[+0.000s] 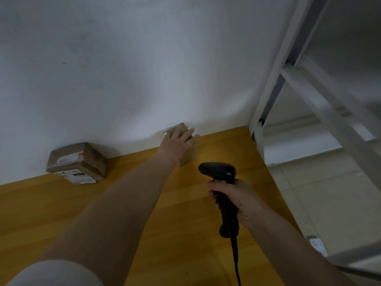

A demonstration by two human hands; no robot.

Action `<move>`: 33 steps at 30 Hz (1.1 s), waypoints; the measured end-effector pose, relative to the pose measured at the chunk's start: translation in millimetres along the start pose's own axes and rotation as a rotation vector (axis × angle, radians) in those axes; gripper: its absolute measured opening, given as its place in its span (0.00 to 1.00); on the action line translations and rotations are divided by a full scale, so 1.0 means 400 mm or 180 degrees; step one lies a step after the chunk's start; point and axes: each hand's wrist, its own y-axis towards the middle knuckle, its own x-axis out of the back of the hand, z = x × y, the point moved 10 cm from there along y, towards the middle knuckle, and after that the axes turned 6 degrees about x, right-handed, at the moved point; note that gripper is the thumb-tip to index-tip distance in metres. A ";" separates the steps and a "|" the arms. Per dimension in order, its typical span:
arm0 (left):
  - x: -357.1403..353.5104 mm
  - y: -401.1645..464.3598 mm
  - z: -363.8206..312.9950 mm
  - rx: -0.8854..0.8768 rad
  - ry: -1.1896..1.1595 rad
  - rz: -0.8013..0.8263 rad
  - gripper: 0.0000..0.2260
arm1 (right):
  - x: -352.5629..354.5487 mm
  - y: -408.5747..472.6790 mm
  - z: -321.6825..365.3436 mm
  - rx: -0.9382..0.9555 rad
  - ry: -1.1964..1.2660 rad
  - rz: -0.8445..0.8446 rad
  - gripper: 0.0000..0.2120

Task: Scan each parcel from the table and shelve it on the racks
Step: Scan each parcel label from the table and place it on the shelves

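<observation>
A small brown cardboard parcel (190, 153) stands against the white wall at the far edge of the yellow wooden table (144, 203). My left hand (177, 144) lies over its top and front, fingers spread around it. My right hand (233, 200) grips the handle of a black barcode scanner (221, 182), whose head points toward that parcel; its cable hangs down toward me. A second brown taped parcel (77, 161) with white labels sits further left against the wall.
A white metal rack (309, 89) rises at the right, beside the table's right end. Pale tiled floor (329, 203) shows beyond the table edge. A white socket strip (318, 245) lies low on the right.
</observation>
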 end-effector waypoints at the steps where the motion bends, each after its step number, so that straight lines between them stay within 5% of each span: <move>1: 0.002 0.003 -0.002 0.0016 0.0047 -0.0037 0.48 | 0.005 0.003 0.000 -0.0001 0.0011 -0.0013 0.06; 12: 0.008 -0.123 0.095 0.1045 -0.1069 -0.0279 0.23 | 0.021 0.008 0.000 -0.0035 0.0034 -0.0181 0.05; 15: -0.052 -0.220 0.151 0.1665 -0.2511 -0.0176 0.29 | 0.008 0.000 -0.007 0.0007 0.0075 -0.0246 0.04; 19: -0.214 -0.369 0.096 0.2778 -0.5900 0.0612 0.28 | -0.015 -0.021 -0.011 0.0203 0.0011 -0.0264 0.03; 23: -0.254 -0.439 -0.005 0.2900 -0.7957 0.0883 0.37 | -0.054 -0.059 -0.003 0.0450 -0.0105 -0.0204 0.04; 28: -0.177 -0.467 -0.024 0.2490 -0.8831 0.0538 0.28 | -0.134 -0.144 0.039 0.0806 -0.0229 0.0057 0.02; 33: -0.141 -0.521 0.018 0.2712 -0.9236 0.0216 0.39 | -0.180 -0.262 0.084 0.1232 -0.0506 0.0157 0.06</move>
